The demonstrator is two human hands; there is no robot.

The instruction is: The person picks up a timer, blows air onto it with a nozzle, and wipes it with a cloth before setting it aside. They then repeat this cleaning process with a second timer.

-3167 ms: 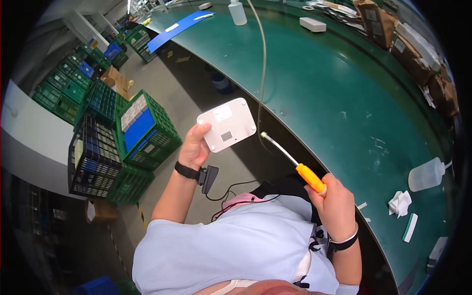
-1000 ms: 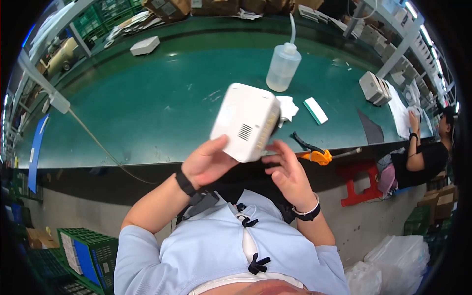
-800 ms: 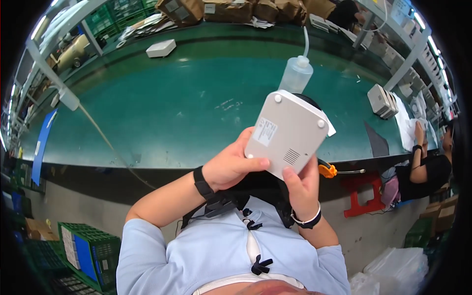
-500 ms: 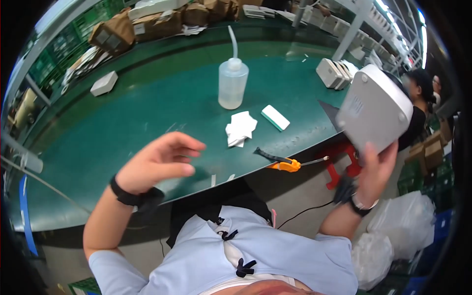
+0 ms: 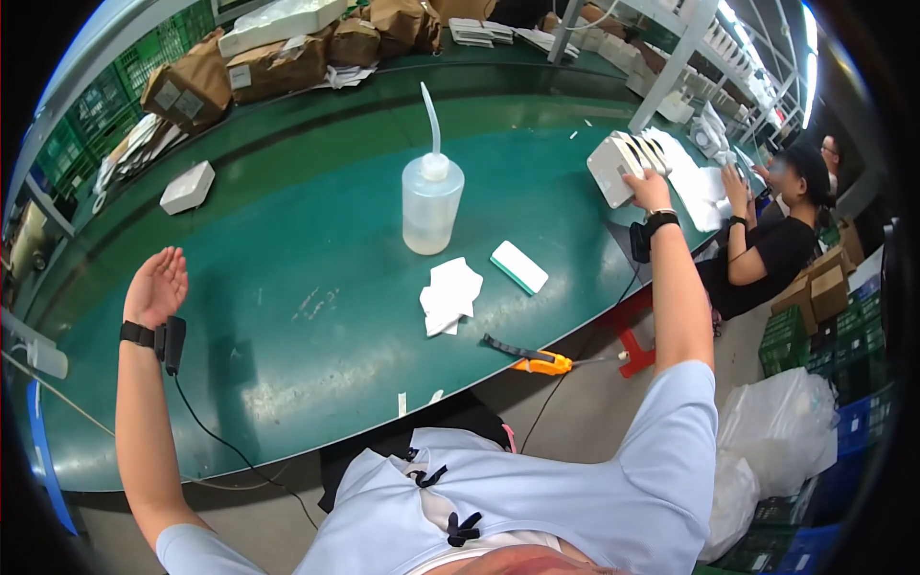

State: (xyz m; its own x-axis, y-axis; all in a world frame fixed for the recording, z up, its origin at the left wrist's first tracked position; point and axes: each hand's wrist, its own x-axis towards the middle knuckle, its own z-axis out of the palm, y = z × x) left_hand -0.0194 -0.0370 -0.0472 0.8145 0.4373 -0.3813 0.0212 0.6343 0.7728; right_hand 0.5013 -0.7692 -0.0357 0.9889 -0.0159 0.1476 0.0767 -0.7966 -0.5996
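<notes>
My right hand (image 5: 652, 192) is stretched out to the far right. Its fingers close around the near side of a white plastic device housing (image 5: 608, 172), which stands in a row of several similar ones (image 5: 654, 151). At the left, my left hand (image 5: 156, 290) hovers over the table with extended fingers and nothing in it. In the middle stands a translucent squeeze bottle (image 5: 432, 206) with a bent spout. Before it lie a crumpled white cloth (image 5: 450, 293) and a white-and-green eraser-like block (image 5: 519, 266). An orange-handled tool (image 5: 543, 362) pokes over the table's front edge.
The green table (image 5: 316, 240) curves across the view. A flat white box (image 5: 188, 187) lies far left. Brown paper packages (image 5: 189, 88) line the back. At the right, a co-worker (image 5: 781, 220) handles white items; plastic bags (image 5: 781, 412) and crates stand on the floor.
The white housing my right hand held up close has gone from there; that hand now reaches farther away to the row. My left hand has swung left, its fingers straighter.
</notes>
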